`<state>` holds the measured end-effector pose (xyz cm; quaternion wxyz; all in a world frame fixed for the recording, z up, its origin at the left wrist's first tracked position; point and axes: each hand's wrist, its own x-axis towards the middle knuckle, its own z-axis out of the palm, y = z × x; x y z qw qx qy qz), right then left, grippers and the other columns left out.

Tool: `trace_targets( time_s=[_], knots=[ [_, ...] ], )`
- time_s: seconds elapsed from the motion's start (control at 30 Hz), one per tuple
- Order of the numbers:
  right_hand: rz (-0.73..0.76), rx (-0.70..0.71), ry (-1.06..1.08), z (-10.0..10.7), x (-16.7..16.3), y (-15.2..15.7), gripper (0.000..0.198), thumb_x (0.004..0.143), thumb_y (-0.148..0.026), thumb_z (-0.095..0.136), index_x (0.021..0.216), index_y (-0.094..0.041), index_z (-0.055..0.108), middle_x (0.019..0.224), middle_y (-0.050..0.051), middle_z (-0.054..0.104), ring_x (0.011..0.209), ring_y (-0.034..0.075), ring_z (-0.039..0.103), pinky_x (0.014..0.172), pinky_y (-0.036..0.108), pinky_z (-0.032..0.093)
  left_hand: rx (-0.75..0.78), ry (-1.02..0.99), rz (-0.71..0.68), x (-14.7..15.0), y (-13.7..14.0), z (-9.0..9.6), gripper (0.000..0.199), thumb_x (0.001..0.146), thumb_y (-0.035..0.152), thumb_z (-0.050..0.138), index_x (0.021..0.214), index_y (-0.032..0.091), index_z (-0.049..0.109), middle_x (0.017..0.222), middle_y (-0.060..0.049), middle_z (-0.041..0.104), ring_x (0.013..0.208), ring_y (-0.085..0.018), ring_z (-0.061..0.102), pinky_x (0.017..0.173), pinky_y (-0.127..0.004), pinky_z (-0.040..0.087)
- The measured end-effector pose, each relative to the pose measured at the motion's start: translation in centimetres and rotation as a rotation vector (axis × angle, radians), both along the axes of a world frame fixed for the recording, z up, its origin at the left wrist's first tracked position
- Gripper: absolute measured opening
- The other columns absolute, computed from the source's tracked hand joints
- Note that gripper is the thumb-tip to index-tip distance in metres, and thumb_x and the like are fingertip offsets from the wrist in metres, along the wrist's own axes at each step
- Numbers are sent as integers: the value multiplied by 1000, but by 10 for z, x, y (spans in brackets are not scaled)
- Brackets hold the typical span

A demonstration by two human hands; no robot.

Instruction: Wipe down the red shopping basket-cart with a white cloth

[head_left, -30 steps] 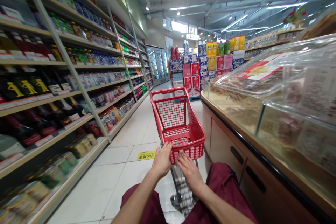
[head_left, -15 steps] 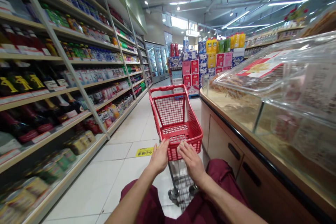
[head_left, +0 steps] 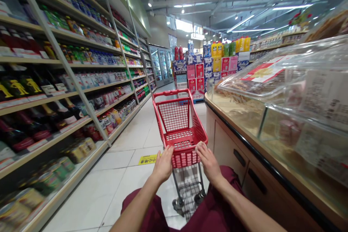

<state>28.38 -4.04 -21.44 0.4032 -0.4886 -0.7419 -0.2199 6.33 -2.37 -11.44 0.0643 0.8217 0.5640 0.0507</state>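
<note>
Several shelves [head_left: 67,185] of bottles and cans run up the aisle on my far left, and a yellow floor sign [head_left: 147,159] lies on the tiles between them and me. My left hand [head_left: 163,165] comes next: its fingers, loosely bent, touch the near left corner of the red cart basket [head_left: 182,159]. The thumb is out of sight, so I cannot tell whether I have the rim gripped or am merely resting on it.

The basket stands upright right in front of me, its wheels [head_left: 178,203] near my knees. At its near right corner is my right hand [head_left: 209,159], palm down, fingers drawn together on a pale scrap [head_left: 199,145], perhaps cloth or tissue, pressed to the rim; how firmly, I cannot tell.

As I judge it, the step in hand is close work along this near rim, left steadying, right pressing. Any further move there calls for light, even pressure, the scrap kept under my fingertips, and my right elbow kept off the counter [head_left: 230,123] with its clear packs [head_left: 272,70], just beyond my knee.
</note>
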Motion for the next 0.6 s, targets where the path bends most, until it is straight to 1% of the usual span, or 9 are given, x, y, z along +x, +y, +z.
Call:
trace_targets(
  time_s=[0.07, 0.13, 0.3, 0.33, 0.4, 0.47, 0.5, 0.53, 0.6],
  knots=[
    [-9, -22, -18, -13, 4, -1, 52, 75, 1, 33, 119, -21, 50, 120, 6, 54, 123, 17, 33, 93, 38, 38, -13, 7, -2, -1, 0, 0, 69, 66, 3, 31, 133, 15, 22, 141, -4, 26, 131, -14, 15, 107, -43, 9],
    [-21, -46, -8, -19, 7, -4, 56, 72, 3, 32, 119, -21, 50, 120, 5, 54, 123, 17, 34, 93, 38, 39, -10, 6, -7, -2, 1, -1, 70, 65, 3, 31, 133, 16, 22, 141, -3, 25, 131, -14, 15, 107, -43, 9],
    [-14, -22, 96, 2, 14, -1, 61, 69, 3, 31, 125, -19, 44, 129, 7, 45, 126, 18, 27, 98, 43, 32, 12, -12, -8, -3, 1, -3, 70, 65, 2, 32, 133, 16, 22, 140, -4, 27, 131, -14, 15, 107, -43, 10],
    [-18, -24, 104, 2, 14, 1, 61, 69, 2, 31, 125, -19, 44, 129, 7, 45, 126, 19, 28, 98, 43, 33, 10, -12, -6, -3, 1, -3, 70, 65, 3, 31, 133, 15, 22, 140, -5, 27, 131, -14, 15, 107, -44, 10],
    [-33, -46, 106, -6, 16, 1, 61, 69, 2, 31, 124, -19, 45, 126, 8, 48, 124, 19, 32, 95, 42, 37, 5, -10, -6, -4, 1, -4, 69, 65, 3, 31, 133, 15, 23, 140, -4, 27, 131, -14, 15, 107, -44, 10],
    [-19, -71, 99, -15, 17, -1, 61, 68, 2, 31, 123, -20, 46, 122, 8, 52, 121, 18, 36, 92, 40, 40, 1, -7, -7, -5, 1, -5, 70, 65, 2, 31, 133, 16, 23, 141, -3, 25, 131, -14, 15, 107, -43, 9],
    [-2, -75, 104, -16, 17, -2, 62, 67, 2, 32, 123, -20, 46, 121, 7, 52, 121, 18, 37, 91, 40, 41, 2, -8, -7, -5, 1, -6, 71, 64, 2, 31, 133, 17, 23, 141, -3, 25, 131, -14, 15, 107, -43, 9],
    [18, -70, 119, -12, 16, -2, 63, 67, 2, 32, 124, -21, 45, 123, 7, 51, 121, 18, 37, 93, 40, 40, 6, -11, -6, -5, 2, -7, 71, 64, 2, 31, 133, 17, 23, 141, -2, 24, 131, -13, 15, 107, -42, 9],
    [52, -39, 171, 8, 8, 0, 62, 68, 1, 32, 126, -20, 43, 129, 7, 45, 123, 18, 33, 97, 41, 35, 14, -22, -2, -4, 2, -7, 73, 63, 1, 32, 133, 17, 22, 141, -3, 25, 131, -13, 14, 107, -41, 9]
  ],
)
